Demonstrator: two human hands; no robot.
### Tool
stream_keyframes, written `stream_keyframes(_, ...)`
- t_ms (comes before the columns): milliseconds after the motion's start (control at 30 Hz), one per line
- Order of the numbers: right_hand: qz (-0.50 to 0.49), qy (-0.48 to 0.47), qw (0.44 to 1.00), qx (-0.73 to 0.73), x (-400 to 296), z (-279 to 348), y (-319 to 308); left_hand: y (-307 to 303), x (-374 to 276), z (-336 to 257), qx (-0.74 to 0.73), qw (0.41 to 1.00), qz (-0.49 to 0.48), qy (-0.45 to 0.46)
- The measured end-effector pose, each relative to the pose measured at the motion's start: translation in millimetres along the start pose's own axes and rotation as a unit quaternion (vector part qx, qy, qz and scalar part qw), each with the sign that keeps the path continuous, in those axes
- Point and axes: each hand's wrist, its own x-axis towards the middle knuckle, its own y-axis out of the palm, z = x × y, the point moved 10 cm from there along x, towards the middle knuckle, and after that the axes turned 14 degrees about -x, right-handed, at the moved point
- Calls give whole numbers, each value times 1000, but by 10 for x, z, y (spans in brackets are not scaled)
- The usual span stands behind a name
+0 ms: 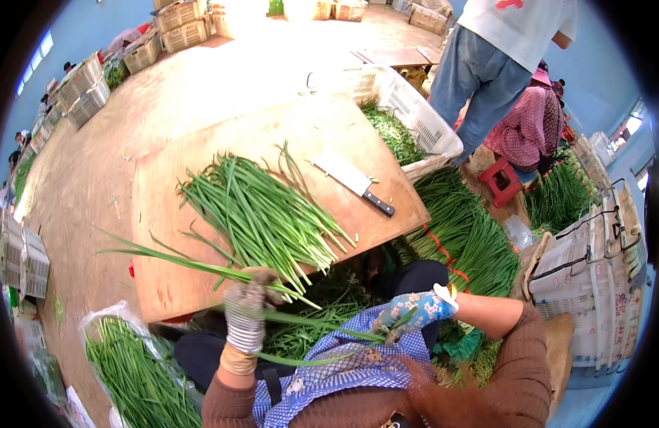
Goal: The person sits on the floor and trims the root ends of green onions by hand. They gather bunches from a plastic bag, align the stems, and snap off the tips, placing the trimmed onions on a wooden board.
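Note:
My left hand (248, 309), in a grey-and-white striped glove, grips a small bunch of garlic chives (193, 262) by the pale stem end at the near edge of the wooden table. My right hand (412, 314) wears a blue floral glove and pinches loose green leaves (329, 323) over my checked apron (329, 388). A large pile of garlic chives (254, 208) lies on the tabletop (163, 214), white stem ends towards me. Right of the pile rests a cleaver (353, 182) with a black handle. More loose leaves (302, 331) lie below the table edge.
A white plastic crate (441, 136) of cut greens stands behind the table's right side. Bundled chives (468, 230) with red ties lie right. A plastic bag of chives (136, 369) sits left. Beyond are a standing person (484, 69), a red stool (499, 182) and a strapped crate (586, 278).

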Motion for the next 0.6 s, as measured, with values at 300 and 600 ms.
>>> stream_keyframes(300,-437,194,701,-529,-774,277,-2972,-384,470,291,-52,997,-37,33)
stream_keyframes(600,-420,34,836,-351,882,264,-1090,-365,545,825,-208,967,-81,-122)
